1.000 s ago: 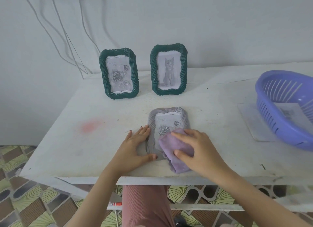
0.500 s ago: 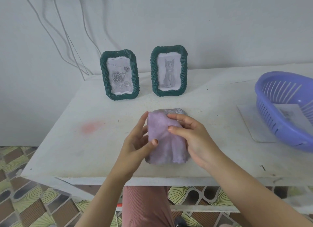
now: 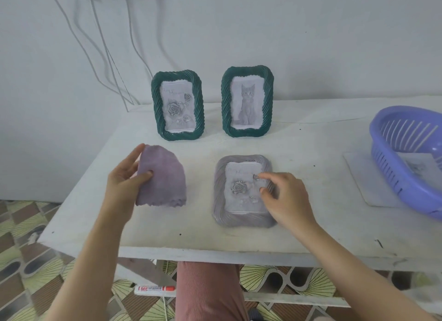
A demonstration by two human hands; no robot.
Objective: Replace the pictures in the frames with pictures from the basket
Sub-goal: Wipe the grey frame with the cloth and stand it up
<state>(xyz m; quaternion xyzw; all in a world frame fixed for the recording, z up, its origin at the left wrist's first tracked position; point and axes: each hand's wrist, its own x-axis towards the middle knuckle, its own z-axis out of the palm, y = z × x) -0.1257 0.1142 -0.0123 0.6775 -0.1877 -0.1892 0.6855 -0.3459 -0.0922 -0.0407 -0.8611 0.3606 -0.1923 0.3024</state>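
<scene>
1. Cloth (image 3: 165, 177) is off the frame now. The left hand (image 3: 124, 177) pinches the cloth between thumb and fingers, out to the left over the table (image 3: 95, 208).
2. The grey frame (image 3: 220, 191) lies flat near the front edge, its rose picture uncovered.
3. The right hand (image 3: 287, 196) has bent fingers on the frame's right side; whether it grips it, I cannot tell.
4. Two green frames (image 3: 177, 105) stand behind, and the basket (image 3: 387, 158) is at far right.
5. Judgement: the wiping looks finished, so the frame is free for handling.
</scene>
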